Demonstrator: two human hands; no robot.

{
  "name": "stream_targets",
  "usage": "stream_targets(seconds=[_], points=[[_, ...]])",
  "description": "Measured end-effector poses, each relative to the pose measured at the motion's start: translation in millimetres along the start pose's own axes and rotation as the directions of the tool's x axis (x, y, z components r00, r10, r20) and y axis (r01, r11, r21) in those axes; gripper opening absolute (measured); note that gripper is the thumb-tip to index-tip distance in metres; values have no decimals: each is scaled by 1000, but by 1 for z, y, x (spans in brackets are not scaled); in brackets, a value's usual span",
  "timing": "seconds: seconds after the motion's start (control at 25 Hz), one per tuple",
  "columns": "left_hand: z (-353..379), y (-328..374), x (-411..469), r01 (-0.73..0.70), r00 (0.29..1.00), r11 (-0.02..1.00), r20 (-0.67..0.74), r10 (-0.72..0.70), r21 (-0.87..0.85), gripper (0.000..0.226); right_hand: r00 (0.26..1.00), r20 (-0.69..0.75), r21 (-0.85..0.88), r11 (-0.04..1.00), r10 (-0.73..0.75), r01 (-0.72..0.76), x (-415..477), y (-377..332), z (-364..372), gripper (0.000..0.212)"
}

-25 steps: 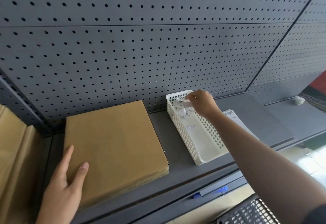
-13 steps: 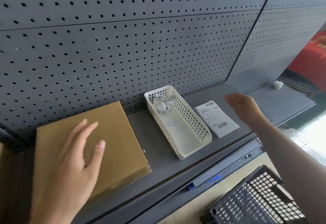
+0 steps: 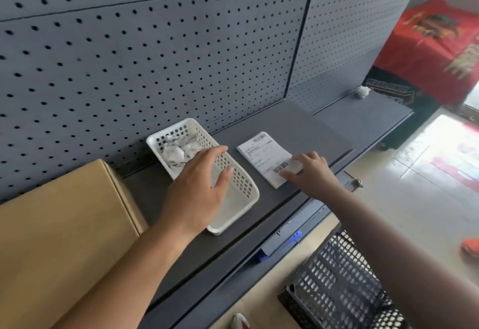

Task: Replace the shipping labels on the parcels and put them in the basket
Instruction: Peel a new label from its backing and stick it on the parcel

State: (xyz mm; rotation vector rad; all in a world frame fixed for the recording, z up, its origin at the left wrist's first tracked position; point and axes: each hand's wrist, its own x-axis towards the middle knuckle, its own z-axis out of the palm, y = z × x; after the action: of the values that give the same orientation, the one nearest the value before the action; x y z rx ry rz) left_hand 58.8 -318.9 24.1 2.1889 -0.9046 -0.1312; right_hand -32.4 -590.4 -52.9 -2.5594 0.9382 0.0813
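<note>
A flat brown cardboard parcel point(image 3: 62, 238) lies on the grey shelf point(image 3: 298, 131) at the left. A small stack of white shipping labels point(image 3: 264, 156) with barcodes lies on the shelf right of a white plastic tray point(image 3: 247, 186) that holds crumpled old labels point(image 3: 176, 151). My right hand point(image 3: 309, 170) touches the near right corner of the label stack with bent fingers. My left hand point(image 3: 202, 186) hovers over the white tray, fingers relaxed and spread, holding nothing. A black mesh basket point(image 3: 334, 284) stands on the floor below the shelf at the lower right.
A grey pegboard wall point(image 3: 155, 56) backs the shelf. A small white crumpled wad point(image 3: 363, 91) sits at the far right of the shelf. A red cloth-covered object point(image 3: 435, 43) stands beyond the shelf end. A blue price-tag holder point(image 3: 290, 240) sits on the shelf's front rail.
My left hand left the parcel and moved right over the white tray. My right hand came down onto the near corner of the label stack. The view swung right.
</note>
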Motion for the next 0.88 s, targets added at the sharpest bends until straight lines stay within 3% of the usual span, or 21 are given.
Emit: stream_targets(seconds=[0.2,0.36,0.44,0.52,0.6,0.72,0.88], points=[[32,13,28,-30,999,999,31,29,30,43,998,-65,95,995,23,-16,6,-1,7,76],[49,17,42,-26,999,999,43,24,45,43,981,-189,-87,996,-37,21,4,-2,5,77],[56,17,46,-15,999,998,45,13,61,43,973,-222,-77,996,-68,52,2,-1,7,66],[61,18,50,-20,999,997,27,18,80,43,961,-265,29,996,-77,88,1,-1,8,44],[66,20,54,-32,999,994,6,32,100,41,965,-263,270,961,11,62,0,-1,2,28],[74,22,58,-31,1000,998,3,31,53,35,976,-113,714,698,186,-51,-5,-3,-15,23],[81,27,55,46,999,991,-17,-48,-122,19,979,56,969,225,194,-100,-17,-10,-37,24]])
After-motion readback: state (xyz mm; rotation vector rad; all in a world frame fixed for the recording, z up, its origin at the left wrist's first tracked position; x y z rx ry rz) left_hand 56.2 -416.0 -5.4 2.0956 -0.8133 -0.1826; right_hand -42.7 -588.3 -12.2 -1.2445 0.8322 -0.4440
